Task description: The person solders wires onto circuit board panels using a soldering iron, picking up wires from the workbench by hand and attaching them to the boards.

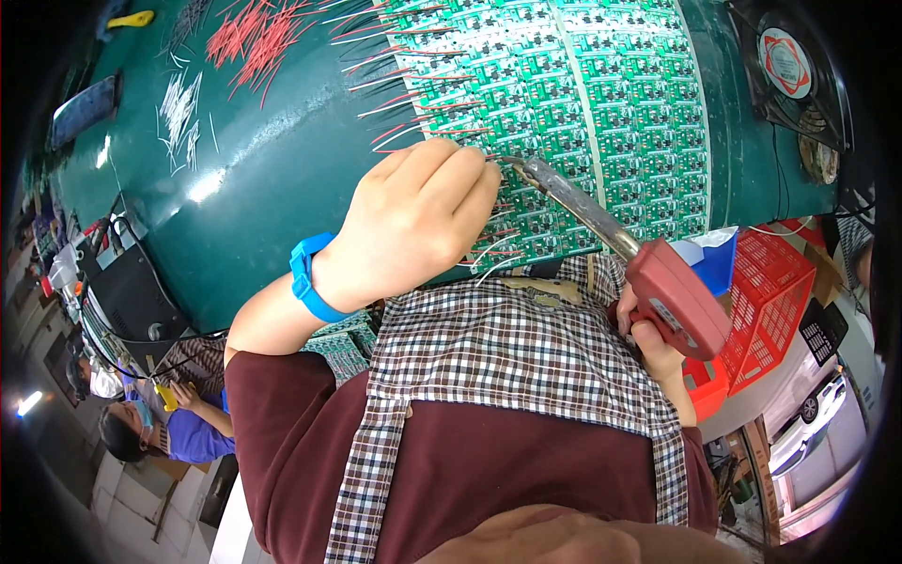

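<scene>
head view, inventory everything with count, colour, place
table: 1, green, top
circuit boards: many, green, top centre
loose wires: many, red, white, dark, upper left
small item: 1, yellow, top left
phone: 1, dark, left
fan: 1, black, upper right
soldering iron: 1, red-handled, centre right
crate: 1+, red, right
container: 1, blue, by crate
boxy device: 1, black, left
co-worker: 1+, blue clothes, lower left
apron: 1, checked, torso
wristband: 1, blue, left wrist
left hand: 1, bare, at boards
right hand: 1, bare, on iron

One soldering iron [648,277]; three wire piles [256,42]; one wristband [305,277]; one phone [85,112]; one fan [785,64].
</scene>
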`<act>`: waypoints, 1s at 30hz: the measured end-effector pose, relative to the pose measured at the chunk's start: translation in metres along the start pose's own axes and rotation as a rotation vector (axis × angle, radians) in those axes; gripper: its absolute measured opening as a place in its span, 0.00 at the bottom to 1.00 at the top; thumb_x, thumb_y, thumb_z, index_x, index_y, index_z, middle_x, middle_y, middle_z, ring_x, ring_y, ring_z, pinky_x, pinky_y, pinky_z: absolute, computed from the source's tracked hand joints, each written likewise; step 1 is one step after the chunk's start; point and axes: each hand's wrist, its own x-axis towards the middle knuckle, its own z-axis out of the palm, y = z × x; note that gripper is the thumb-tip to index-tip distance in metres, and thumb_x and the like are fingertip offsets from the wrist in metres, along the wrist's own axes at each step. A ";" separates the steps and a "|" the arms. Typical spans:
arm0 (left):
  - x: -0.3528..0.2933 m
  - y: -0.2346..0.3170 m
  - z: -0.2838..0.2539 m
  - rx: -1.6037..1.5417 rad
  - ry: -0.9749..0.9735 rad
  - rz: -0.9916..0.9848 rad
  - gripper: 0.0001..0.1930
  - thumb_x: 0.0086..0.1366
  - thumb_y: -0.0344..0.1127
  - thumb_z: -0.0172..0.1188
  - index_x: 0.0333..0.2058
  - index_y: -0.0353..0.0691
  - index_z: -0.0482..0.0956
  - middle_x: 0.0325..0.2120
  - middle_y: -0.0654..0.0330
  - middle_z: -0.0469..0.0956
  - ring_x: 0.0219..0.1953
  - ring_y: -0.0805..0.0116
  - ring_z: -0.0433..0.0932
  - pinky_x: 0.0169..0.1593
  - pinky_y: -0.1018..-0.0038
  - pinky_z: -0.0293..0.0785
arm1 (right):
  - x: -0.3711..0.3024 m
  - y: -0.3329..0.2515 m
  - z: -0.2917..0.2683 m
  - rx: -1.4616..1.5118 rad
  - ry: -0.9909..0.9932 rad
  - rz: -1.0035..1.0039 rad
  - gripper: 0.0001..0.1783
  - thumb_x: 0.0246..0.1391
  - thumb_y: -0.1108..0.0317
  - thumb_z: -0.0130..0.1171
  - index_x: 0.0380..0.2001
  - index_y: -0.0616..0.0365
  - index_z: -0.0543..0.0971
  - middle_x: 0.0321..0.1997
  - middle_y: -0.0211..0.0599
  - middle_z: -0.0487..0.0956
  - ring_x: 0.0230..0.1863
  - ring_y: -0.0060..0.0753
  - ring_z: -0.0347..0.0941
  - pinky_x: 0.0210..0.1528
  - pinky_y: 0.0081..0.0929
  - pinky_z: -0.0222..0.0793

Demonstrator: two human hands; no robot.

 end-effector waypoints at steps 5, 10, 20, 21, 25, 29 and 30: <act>-0.002 0.004 -0.001 -0.014 0.003 0.001 0.16 0.40 0.28 0.54 0.32 0.34 0.74 0.26 0.60 0.71 0.28 0.65 0.73 0.29 0.73 0.69 | -0.007 0.000 -0.001 0.022 0.013 0.008 0.37 0.45 0.51 0.59 0.51 0.67 0.60 0.20 0.32 0.67 0.16 0.19 0.60 0.18 0.15 0.56; -0.001 0.005 -0.002 -0.041 0.028 0.013 0.15 0.39 0.28 0.54 0.31 0.34 0.74 0.26 0.59 0.71 0.28 0.65 0.72 0.28 0.73 0.69 | -0.008 0.000 -0.003 0.052 0.019 0.011 0.37 0.45 0.53 0.61 0.52 0.66 0.60 0.22 0.32 0.68 0.18 0.19 0.61 0.18 0.15 0.57; 0.001 0.003 0.001 0.000 0.012 0.019 0.15 0.39 0.27 0.55 0.31 0.34 0.74 0.26 0.59 0.70 0.27 0.64 0.72 0.28 0.73 0.70 | -0.004 -0.002 -0.005 0.044 -0.003 0.017 0.35 0.43 0.59 0.63 0.51 0.65 0.61 0.22 0.32 0.68 0.19 0.19 0.62 0.19 0.15 0.58; 0.000 0.003 0.001 -0.001 0.021 0.027 0.15 0.39 0.27 0.55 0.31 0.33 0.74 0.26 0.59 0.70 0.27 0.64 0.72 0.28 0.73 0.70 | -0.005 0.000 -0.006 0.050 -0.004 0.010 0.35 0.43 0.60 0.63 0.51 0.65 0.62 0.22 0.31 0.68 0.19 0.19 0.62 0.19 0.15 0.58; -0.001 0.001 0.001 -0.036 0.014 0.030 0.15 0.38 0.27 0.54 0.31 0.33 0.74 0.26 0.58 0.70 0.28 0.64 0.72 0.29 0.73 0.71 | -0.005 -0.001 -0.005 0.047 -0.009 0.007 0.35 0.42 0.60 0.64 0.50 0.66 0.62 0.22 0.31 0.68 0.19 0.19 0.62 0.19 0.16 0.58; 0.000 0.001 0.000 -0.041 0.002 0.020 0.15 0.38 0.27 0.54 0.31 0.33 0.74 0.26 0.58 0.71 0.28 0.64 0.73 0.29 0.73 0.71 | -0.005 -0.006 -0.001 0.104 0.015 0.028 0.35 0.42 0.59 0.64 0.50 0.66 0.62 0.26 0.35 0.71 0.17 0.19 0.62 0.19 0.15 0.58; 0.000 0.001 0.000 -0.042 -0.005 0.015 0.15 0.38 0.27 0.54 0.31 0.33 0.74 0.26 0.58 0.71 0.28 0.64 0.73 0.29 0.73 0.71 | -0.004 -0.010 0.001 0.106 0.025 0.037 0.36 0.41 0.58 0.64 0.50 0.66 0.62 0.29 0.38 0.72 0.17 0.19 0.62 0.19 0.15 0.59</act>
